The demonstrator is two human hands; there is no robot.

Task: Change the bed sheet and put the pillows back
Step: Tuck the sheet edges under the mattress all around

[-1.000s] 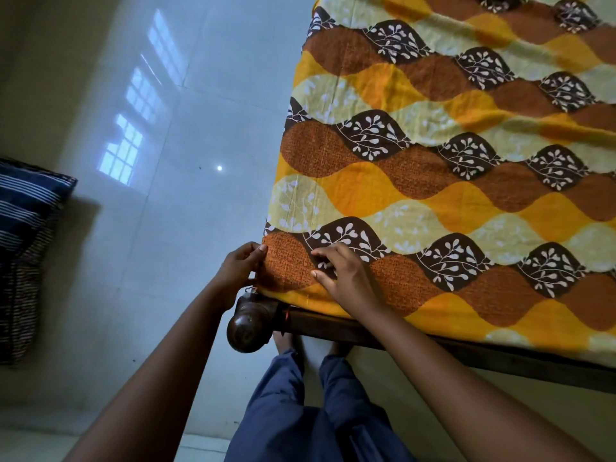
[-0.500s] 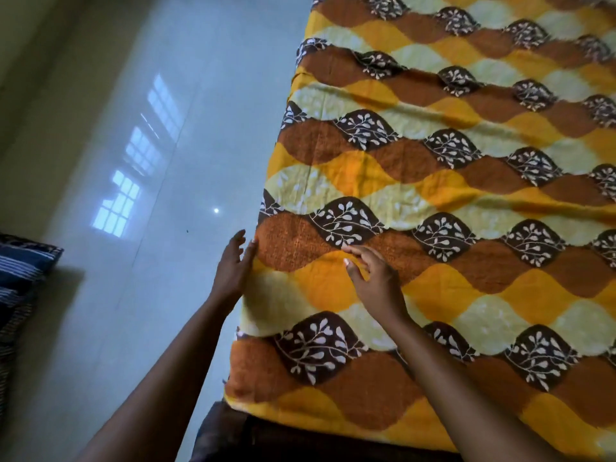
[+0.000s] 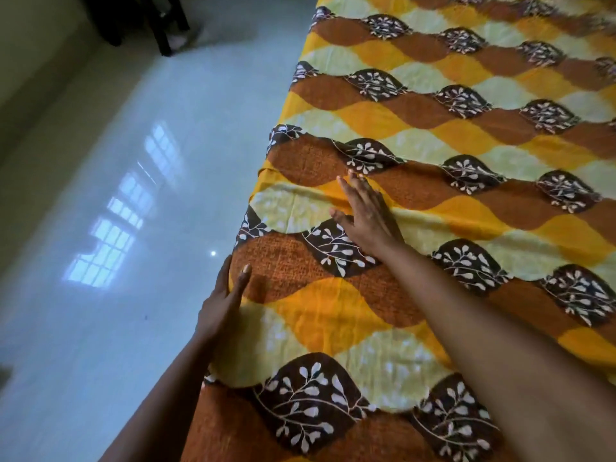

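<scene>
left hand (image 3: pixel 222 296), right hand (image 3: pixel 364 213) slid up sheet (image 3: pixel 433 105)

Dim daylight, window glare on glossy floor (image 3: pixel 110 248)

There is one bed sheet (image 3: pixel 333 311). Two hands show: one left hand (image 3: pixel 223 301), one right hand (image 3: pixel 366 211). One dark furniture piece (image 3: pixel 163 35).

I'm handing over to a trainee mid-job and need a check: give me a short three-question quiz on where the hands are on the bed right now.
1. True or false: the right hand lies flat, fingers straight, on the bed sheet.
2. The left hand is at: A) the sheet's left edge; B) a bedpost; C) a pillow.
3. Fill in: bright window-shaped light reflects off the glossy ___.
Key: 1 true; 2 A; 3 floor.
</scene>
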